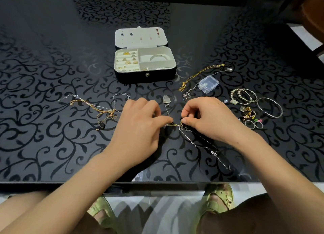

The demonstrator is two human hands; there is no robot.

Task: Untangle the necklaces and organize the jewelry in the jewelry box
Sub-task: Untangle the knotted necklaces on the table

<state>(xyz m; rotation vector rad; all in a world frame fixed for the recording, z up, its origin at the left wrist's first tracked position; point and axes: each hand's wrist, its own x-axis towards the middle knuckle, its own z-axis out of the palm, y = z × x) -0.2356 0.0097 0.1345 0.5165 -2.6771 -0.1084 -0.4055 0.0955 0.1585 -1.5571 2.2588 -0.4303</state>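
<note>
Because the knot needs slack worked out of it, the left hand [139, 122] and right hand [208, 118] each pinch the tangled chains [173, 124] at frame centre, low over the surface [52, 146]; the open jewelry box [145, 76] stands upper middle, likely for putting them away.

Glossy black patterned table [52, 76], clear plastic case [208, 84], shiny metal chains [198, 76].

Glossy black scroll-patterned table [52, 62], pale floor [157, 211]
</note>
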